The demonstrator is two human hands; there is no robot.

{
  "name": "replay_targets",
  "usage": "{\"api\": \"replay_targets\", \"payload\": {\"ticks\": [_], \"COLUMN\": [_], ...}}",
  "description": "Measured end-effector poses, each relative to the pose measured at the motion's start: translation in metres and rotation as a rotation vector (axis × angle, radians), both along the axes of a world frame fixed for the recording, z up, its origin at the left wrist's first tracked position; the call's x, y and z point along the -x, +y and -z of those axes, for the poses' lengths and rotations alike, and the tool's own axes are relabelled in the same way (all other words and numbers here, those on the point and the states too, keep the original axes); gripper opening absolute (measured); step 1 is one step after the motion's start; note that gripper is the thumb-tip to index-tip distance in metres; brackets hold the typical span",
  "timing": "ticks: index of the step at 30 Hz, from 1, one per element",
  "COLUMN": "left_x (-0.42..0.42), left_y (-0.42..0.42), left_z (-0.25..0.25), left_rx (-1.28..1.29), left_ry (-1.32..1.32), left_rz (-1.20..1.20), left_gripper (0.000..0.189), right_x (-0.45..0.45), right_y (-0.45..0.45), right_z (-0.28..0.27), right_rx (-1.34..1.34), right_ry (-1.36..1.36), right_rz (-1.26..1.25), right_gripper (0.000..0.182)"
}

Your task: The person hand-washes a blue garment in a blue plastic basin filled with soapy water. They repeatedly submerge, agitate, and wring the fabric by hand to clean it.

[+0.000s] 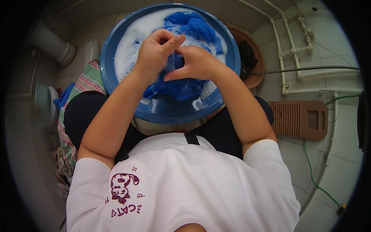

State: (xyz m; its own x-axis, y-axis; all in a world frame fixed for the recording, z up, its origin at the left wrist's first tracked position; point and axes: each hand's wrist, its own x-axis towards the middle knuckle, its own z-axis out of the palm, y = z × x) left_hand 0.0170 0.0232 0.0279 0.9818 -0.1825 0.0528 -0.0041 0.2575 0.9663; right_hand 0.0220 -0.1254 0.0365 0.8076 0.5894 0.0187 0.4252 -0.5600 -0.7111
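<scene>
A large round blue plastic basin [171, 117] holds foamy white suds [127, 52] and wet blue cloth [179, 88]. Above it, my left hand [158, 49] has its fingers curled on a bunched part of the cloth, thumb at the top. My right hand [197, 63] meets it from the right, its thumb spread away from its fingers and cloth between them; its grip is partly hidden. More blue cloth [200, 27] lies in the suds at the basin's far side, and some hangs below my hands towards the near rim.
Right of the basin stand a brown tub [258, 58] with dark cloth and a brown plastic washboard [301, 119]. White pipes [292, 52], a grey hose [313, 68] and a green cord [313, 174] run at right. Striped fabric [89, 78] and a pale green basin [42, 101] are at left.
</scene>
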Motion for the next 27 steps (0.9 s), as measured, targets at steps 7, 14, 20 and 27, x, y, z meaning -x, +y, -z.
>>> {"api": "replay_targets", "payload": {"ticks": [7,14,20,27], "left_x": [-0.001,-0.017,-0.009,-0.004], "left_y": [0.014,0.047,0.047,0.018], "left_z": [0.025,0.017,-0.003,0.037], "left_rx": [-0.423,-0.666,0.486,0.718], "left_ry": [-0.099,-0.247,0.259,0.633], "left_rz": [0.284,0.338,0.068,-0.247], "left_gripper": [0.039,0.021,0.024,0.023], "right_x": [-0.009,-0.029,-0.016,0.015], "right_y": [-0.048,-0.086,-0.052,-0.004], "right_z": [-0.027,-0.010,-0.005,0.001], "right_rx": [-1.145,-1.182,0.138,-0.842], "right_ry": [0.382,0.173,-0.059,0.287], "right_rz": [0.093,0.626,0.225,0.262], "right_gripper": [0.008,0.052,0.051,0.038]}}
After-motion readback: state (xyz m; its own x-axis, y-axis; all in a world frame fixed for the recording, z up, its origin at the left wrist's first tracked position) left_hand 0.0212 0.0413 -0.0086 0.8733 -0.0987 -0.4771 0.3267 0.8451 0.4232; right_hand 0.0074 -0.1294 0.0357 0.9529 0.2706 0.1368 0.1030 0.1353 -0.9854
